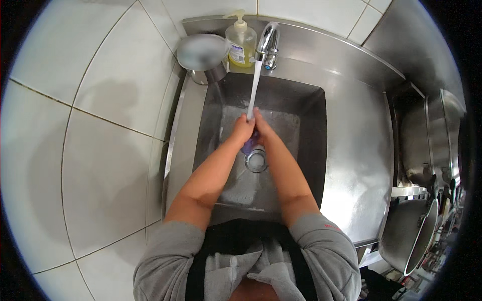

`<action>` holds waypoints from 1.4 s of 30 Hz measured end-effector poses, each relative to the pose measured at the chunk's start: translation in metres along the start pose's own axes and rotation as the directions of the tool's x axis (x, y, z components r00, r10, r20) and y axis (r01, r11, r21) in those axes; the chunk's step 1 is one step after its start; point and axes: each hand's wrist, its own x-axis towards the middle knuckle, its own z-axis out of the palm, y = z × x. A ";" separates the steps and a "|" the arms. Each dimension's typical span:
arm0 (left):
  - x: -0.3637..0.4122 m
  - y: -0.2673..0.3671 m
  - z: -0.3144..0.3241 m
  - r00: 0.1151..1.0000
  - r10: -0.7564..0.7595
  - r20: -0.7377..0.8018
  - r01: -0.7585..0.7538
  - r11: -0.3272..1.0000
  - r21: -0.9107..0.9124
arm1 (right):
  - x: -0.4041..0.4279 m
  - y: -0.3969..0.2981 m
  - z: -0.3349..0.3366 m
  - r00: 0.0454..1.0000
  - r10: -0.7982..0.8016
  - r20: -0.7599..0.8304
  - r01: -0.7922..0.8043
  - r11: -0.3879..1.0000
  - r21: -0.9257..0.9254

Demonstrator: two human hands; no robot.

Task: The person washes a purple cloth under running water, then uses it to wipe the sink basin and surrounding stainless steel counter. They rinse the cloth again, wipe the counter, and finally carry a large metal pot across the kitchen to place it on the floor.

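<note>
Both hands are together over the stainless steel sink basin (241,192), under running water (254,88). My left hand (243,128) is right at the stream, its thumb side up. Close against it is my right hand (261,124), with fingers pointing towards the tap (267,39). A purple thing (248,146), blurred and partly covered, shows between and below the wrists. Whether it is held or lies in the basin, I cannot tell. Just nearer to me is the round drain (257,160). Most of the fingers are hidden.
Behind the basin stand a pump bottle of yellow liquid soap (241,45) and a metal container (205,56) at the left corner. A steel drainboard (357,158) extends right, with large metal pots (421,131) and another metal vessel (404,229) beyond it. Tiled wall (109,158) borders the left.
</note>
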 end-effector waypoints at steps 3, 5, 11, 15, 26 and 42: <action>-0.002 -0.013 0.016 0.972 0.128 0.198 -0.196 0.904 0.381 | 0.045 0.028 -0.027 0.984 0.000 0.177 -0.070 0.918 0.390; -0.025 0.012 0.005 0.912 0.149 0.381 -0.354 0.756 0.550 | 0.099 0.053 -0.073 0.948 -0.230 0.219 0.157 0.939 0.306; -0.073 0.046 -0.153 0.956 0.226 -0.188 -0.113 0.872 0.476 | 0.007 0.042 0.089 0.948 -0.317 -0.031 0.317 0.930 0.188; -0.019 -0.012 -0.180 0.766 0.584 -0.269 -0.353 0.733 0.582 | 0.014 0.048 0.143 0.800 -0.599 0.010 0.599 0.800 0.021; 0.023 -0.008 -0.140 0.866 0.441 -0.235 -0.119 0.639 0.760 | 0.131 -0.044 0.138 0.614 -0.699 -0.365 0.731 0.679 -0.069; 0.025 -0.010 -0.141 0.841 0.482 -0.245 -0.075 0.552 0.830 | 0.044 -0.090 0.080 0.328 -0.489 -0.808 0.857 0.513 0.038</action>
